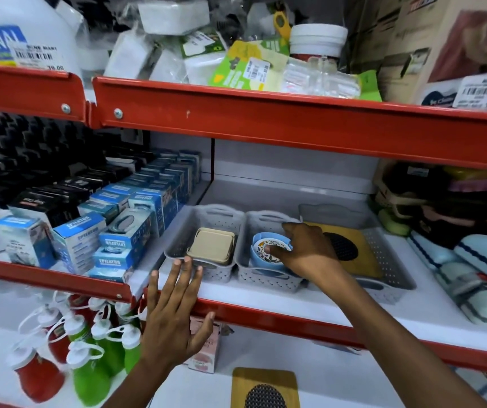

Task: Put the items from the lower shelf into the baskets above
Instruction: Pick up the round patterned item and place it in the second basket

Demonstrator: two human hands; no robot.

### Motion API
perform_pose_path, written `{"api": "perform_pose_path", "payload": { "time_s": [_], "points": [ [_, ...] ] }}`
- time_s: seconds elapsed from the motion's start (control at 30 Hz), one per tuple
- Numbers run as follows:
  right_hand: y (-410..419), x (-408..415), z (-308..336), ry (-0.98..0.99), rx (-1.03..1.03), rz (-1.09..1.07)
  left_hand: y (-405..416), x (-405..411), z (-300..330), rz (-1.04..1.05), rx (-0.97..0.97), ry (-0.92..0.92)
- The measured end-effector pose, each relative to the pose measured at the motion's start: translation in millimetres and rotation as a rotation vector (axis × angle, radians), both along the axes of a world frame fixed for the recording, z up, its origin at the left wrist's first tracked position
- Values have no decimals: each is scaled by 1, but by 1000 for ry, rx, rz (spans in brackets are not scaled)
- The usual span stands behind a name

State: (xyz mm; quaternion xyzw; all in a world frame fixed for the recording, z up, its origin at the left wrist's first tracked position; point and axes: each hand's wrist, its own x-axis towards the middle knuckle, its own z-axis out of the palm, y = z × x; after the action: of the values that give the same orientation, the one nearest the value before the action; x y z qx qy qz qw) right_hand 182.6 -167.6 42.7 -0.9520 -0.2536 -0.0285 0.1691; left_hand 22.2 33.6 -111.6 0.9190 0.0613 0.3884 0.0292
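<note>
Right hand (301,251) grips the blue bowl (261,257) in the middle basket (266,278); beige box (211,245) fills the basket (183,231) left of it; left hand (174,313) spread.

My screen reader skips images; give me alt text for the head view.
A right hand places a blue bowl in the middle grey basket on a red shelf. The open left hand hovers near the left basket.

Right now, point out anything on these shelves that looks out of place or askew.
One wooden board with a dark mesh oval still lies on the lower shelf, while its match sits in the right grey basket. The beige square lids in the left basket are stacked slightly askew.
</note>
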Motion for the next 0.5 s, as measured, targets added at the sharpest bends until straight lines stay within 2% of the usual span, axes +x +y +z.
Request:
{"api": "perform_pose_path", "payload": {
  "time_s": [0.1, 0.3, 0.4, 0.5],
  "points": [
    [-12, -6, -4, -56, 31, 15, -2, -2, 3, 0, -14, 16],
    [-48, -46, -38, -404, 258, 265, -9, -8, 14, 10, -35, 74],
    [-65, -64, -70, -582, 269, 434, -21, -18, 11, -23, -59, 91],
    [-88, -77, -115, -707, 180, 625, -45, -34, -13, -132, -23, 89]
  ]
}}
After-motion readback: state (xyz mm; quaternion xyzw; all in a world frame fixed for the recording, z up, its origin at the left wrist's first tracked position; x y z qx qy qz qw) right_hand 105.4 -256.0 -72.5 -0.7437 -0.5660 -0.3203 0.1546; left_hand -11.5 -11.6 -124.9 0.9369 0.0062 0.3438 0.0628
